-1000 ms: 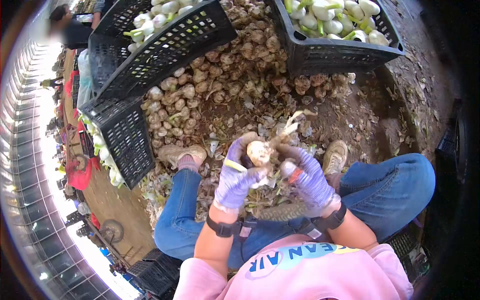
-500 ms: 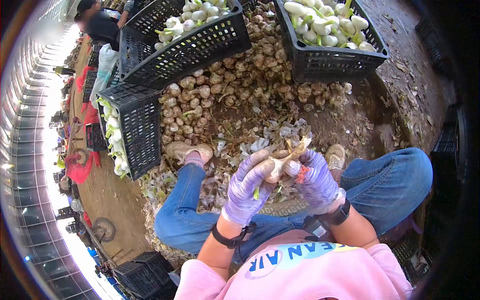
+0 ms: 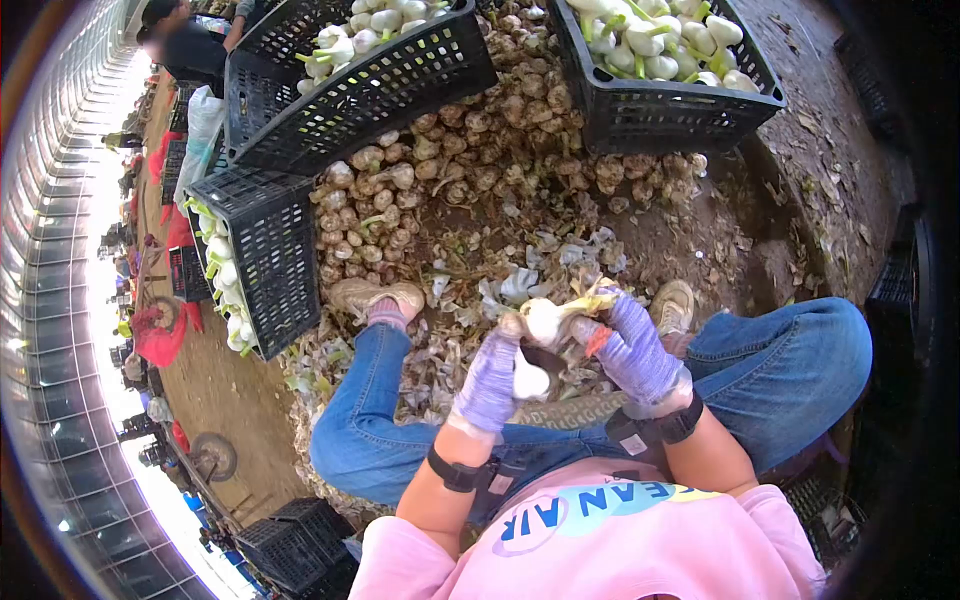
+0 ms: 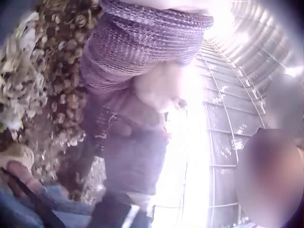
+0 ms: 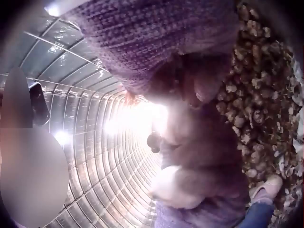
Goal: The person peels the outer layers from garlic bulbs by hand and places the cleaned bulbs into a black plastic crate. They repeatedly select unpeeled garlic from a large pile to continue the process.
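In the head view, my gloved left hand [image 3: 487, 380] holds a pale garlic bulb [image 3: 543, 321] by its left side, with a second, smooth white bulb [image 3: 530, 379] against the palm. The gloved right hand [image 3: 637, 352] has its fingers curled round the stalk [image 3: 590, 303] of the upper bulb, an orange-red band on its thumb. The left wrist view has the knitted purple glove [image 4: 142, 45] above a blurred pale bulb [image 4: 159, 88]. A purple glove [image 5: 156, 42] fills the top of the right wrist view; its fingertips are hard to make out.
Black crates [image 3: 375, 85] [image 3: 680, 115] [image 3: 275, 262] of white garlic stand around a heap of unpeeled bulbs [image 3: 500, 130]. Loose skins [image 3: 440, 370] litter the ground between the legs. Another person [image 3: 195, 50] is at the upper left.
The bulb between the hands looks whiter and its stalk now points right, with the right hand on it. The smooth white bulb at the left palm has come into view.
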`<control>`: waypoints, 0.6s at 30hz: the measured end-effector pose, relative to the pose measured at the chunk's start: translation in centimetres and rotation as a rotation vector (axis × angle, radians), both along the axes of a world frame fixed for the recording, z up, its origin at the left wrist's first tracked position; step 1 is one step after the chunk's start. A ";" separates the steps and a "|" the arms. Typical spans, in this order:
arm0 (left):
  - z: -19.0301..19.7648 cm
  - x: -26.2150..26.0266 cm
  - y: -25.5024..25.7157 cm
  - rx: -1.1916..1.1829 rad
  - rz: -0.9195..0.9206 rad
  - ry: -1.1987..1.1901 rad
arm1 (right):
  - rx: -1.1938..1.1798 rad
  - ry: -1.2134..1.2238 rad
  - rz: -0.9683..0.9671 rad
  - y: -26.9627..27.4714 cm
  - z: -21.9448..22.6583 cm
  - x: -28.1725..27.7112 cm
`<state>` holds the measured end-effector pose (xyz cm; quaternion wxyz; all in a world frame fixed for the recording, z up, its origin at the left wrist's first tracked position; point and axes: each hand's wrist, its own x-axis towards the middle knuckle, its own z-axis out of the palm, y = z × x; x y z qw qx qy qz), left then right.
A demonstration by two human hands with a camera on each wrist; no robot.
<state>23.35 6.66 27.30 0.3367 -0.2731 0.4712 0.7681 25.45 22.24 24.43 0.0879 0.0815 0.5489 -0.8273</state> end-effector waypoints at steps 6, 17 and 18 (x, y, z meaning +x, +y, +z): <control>-0.2 0.1 -0.3 -0.381 -0.134 0.572 | -0.056 -0.072 0.047 -0.6 0.0 -0.4; -0.7 -1.4 -0.2 0.100 -0.052 0.198 | -0.817 -0.339 -0.076 -1.2 -2.8 0.2; -0.9 -1.5 -0.6 -0.044 -0.167 0.319 | -0.566 -0.291 -0.013 -1.0 -1.7 -0.1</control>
